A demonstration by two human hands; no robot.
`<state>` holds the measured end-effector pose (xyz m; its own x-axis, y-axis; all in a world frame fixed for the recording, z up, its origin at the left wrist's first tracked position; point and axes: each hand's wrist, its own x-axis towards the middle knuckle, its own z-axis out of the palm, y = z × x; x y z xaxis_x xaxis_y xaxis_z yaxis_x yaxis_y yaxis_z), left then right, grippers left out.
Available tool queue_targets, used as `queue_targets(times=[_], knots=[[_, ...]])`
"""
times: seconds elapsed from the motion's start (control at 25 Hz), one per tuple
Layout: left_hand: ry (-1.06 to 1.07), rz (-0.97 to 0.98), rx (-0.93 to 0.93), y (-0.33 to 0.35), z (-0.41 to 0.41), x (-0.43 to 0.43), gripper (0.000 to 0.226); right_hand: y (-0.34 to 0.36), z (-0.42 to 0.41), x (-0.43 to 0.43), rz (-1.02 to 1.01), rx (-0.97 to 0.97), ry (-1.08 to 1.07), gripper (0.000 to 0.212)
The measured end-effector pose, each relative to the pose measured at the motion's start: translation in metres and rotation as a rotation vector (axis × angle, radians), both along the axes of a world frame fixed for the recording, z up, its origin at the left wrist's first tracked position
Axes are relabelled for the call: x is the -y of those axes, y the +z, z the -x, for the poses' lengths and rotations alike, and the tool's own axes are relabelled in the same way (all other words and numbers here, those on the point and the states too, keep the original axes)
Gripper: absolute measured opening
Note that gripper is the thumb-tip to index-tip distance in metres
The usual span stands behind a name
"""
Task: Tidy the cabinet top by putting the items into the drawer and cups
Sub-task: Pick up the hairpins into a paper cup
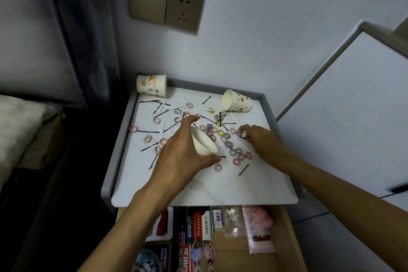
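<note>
On the cabinet top [220, 187], above the open drawer [284, 238], the step called for keeping the tilted white paper cup [204, 144] low beside the pile, so each pinch travelled little. Your left hand [181, 157] gripped that cup round its wall. Your right hand [262, 141] curled its fingertips, pinching hair ties [220, 132], small pastel rings strewn mid-top among thin black hairpins [150, 132].

Cut off at 6 o'clock: drawer [238, 258]; too small to read: words on its boxes [199, 225]; partly hidden behind left hand [178, 152]: cup [204, 143].
</note>
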<state>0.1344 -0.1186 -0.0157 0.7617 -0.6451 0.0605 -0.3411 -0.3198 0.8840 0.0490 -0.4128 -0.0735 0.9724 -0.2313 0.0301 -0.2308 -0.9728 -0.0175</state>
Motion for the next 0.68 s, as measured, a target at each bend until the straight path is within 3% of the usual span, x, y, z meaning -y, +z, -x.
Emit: queue_targets(times=[0.4,0.56,0.68], knots=[[0.003,0.004,-0.019,0.002,0.0,0.001,0.094,0.022,-0.001,0.015,-0.131,0.035,-0.042,0.051],[0.005,0.005,-0.016,0.002,-0.001,0.001,0.094,0.037,0.009,0.0,-0.09,0.145,0.122,0.034],[0.008,0.003,-0.02,0.003,-0.001,0.001,0.094,0.043,0.024,-0.025,-0.08,0.077,0.325,0.022]])
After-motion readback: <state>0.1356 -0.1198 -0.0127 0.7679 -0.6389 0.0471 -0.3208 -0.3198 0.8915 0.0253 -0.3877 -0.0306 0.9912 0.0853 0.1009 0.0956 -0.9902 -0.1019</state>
